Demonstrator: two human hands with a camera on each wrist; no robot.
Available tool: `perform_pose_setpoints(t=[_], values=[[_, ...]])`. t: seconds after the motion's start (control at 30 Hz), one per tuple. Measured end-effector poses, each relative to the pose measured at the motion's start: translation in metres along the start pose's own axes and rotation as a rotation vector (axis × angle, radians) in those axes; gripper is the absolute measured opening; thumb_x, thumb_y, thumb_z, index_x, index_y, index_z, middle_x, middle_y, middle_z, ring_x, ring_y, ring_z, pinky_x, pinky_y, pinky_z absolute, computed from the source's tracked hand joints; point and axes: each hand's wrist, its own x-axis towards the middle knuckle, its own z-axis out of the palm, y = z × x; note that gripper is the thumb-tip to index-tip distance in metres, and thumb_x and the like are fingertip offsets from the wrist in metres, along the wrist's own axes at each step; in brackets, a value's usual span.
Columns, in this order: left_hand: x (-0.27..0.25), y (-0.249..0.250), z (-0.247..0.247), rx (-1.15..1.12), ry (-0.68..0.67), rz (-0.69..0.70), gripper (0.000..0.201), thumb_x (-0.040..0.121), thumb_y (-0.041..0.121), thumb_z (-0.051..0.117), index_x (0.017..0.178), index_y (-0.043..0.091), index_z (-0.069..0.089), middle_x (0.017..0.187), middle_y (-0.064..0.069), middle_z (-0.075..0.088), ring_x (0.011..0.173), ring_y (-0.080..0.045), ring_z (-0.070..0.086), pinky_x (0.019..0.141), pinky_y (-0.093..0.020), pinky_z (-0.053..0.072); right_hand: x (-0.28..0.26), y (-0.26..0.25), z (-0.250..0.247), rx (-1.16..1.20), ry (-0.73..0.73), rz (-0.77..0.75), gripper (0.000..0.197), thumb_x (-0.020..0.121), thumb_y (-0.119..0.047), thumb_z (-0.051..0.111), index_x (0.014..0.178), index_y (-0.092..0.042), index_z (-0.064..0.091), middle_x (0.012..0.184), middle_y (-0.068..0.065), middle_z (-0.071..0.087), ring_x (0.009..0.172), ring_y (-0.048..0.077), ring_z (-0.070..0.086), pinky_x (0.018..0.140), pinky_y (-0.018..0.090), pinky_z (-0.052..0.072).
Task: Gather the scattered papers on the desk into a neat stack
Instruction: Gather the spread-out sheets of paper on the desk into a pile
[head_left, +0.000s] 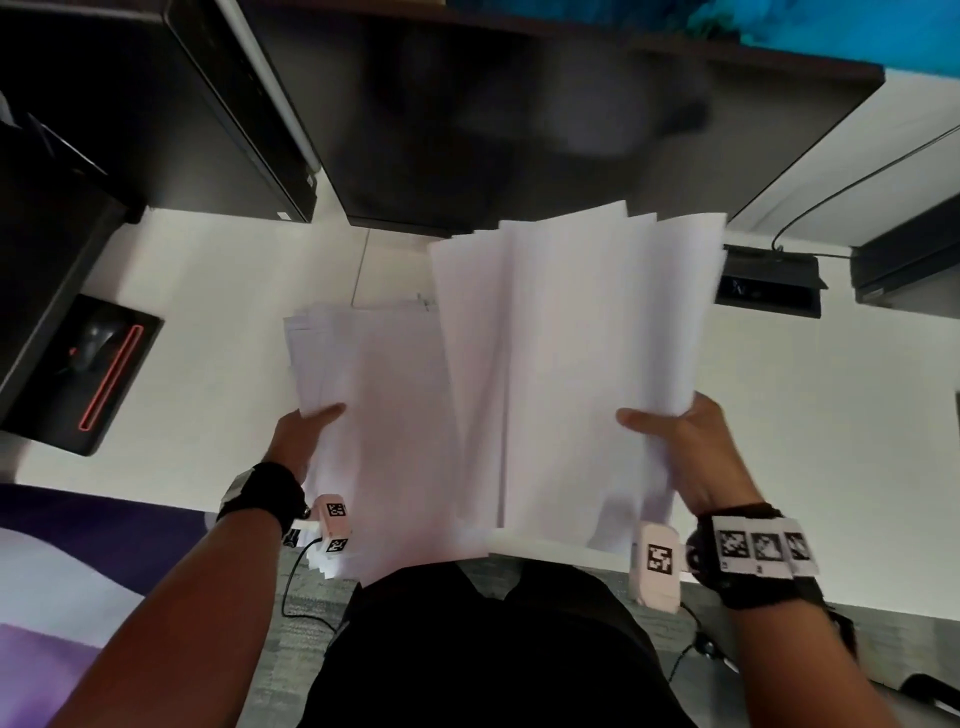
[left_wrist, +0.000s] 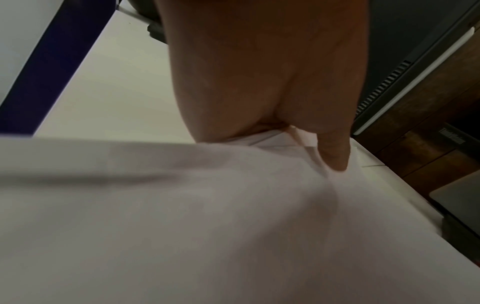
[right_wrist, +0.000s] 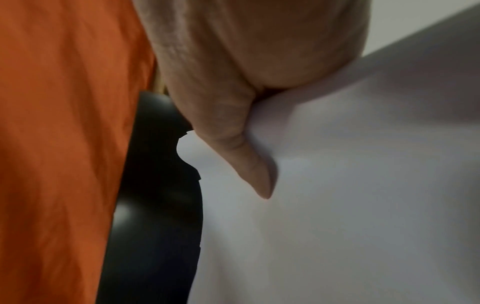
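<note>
In the head view, two bundles of white paper sat at the centre of the frame above the white worktop (head_left: 218, 270). The left hand (head_left: 304, 434) held the left bundle (head_left: 374, 415) at its left edge, thumb on top. The right hand (head_left: 691, 447) gripped the larger right bundle (head_left: 571, 364), its sheets fanned unevenly at the top. A dark monitor (head_left: 545, 119) filled the upper middle; a black mouse (head_left: 96, 343) lay at the left.

In the left wrist view, the thumb (left_wrist: 332, 152) pressed down on the sheets.

In the right wrist view, the thumb (right_wrist: 249, 168) pinched paper against the hidden fingers.
</note>
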Motion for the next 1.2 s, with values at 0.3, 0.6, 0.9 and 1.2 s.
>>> perform_pose_setpoints(t=[0.3, 0.6, 0.9, 1.2], values=[[0.009, -0.006, -0.014, -0.099, -0.076, -0.133, 0.113, 0.056, 0.097, 0.062, 0.132, 0.014, 0.067, 0.114, -0.004, 0.077, 0.113, -0.027, 0.069, 0.104, -0.042, 0.051, 0.059, 0.095, 0.137, -0.485, 0.017, 0.171, 0.051, 0.073, -0.015, 0.086, 0.12, -0.012, 0.068, 0.102, 0.001, 0.07, 0.097, 0.026, 0.068, 0.087, 0.034, 0.056], [0.002, -0.007, -0.005, 0.032, -0.071, 0.004, 0.034, 0.072, 0.004, 0.09, 0.103, 0.005, 0.077, 0.092, -0.008, 0.08, 0.091, -0.029, 0.075, 0.102, -0.047, 0.055, 0.07, 0.1, 0.162, -0.901, -0.014, 0.201, 0.033, 0.094, -0.024, 0.066, 0.121, -0.006, 0.069, 0.13, 0.018, 0.067, 0.119, 0.037, 0.065, 0.095, 0.035, 0.051], [-0.002, -0.015, -0.005, 0.037, -0.153, -0.009, 0.048, 0.069, -0.014, 0.082, 0.115, -0.01, 0.071, 0.109, -0.024, 0.075, 0.08, -0.026, 0.073, 0.069, -0.026, 0.057, 0.073, 0.094, 0.187, -0.594, 0.037, 0.399, 0.075, 0.088, -0.029, 0.08, 0.147, -0.001, 0.044, 0.148, 0.018, 0.044, 0.13, 0.04, 0.058, 0.104, 0.04, 0.049], [0.001, -0.016, -0.002, -0.084, -0.181, -0.029, 0.051, 0.068, -0.012, 0.084, 0.117, -0.007, 0.072, 0.112, -0.026, 0.075, 0.106, -0.043, 0.072, 0.095, -0.048, 0.058, 0.072, 0.098, 0.194, -0.617, -0.014, 0.371, 0.065, 0.085, -0.031, 0.08, 0.14, -0.006, 0.056, 0.143, 0.017, 0.048, 0.115, 0.036, 0.059, 0.099, 0.04, 0.05]])
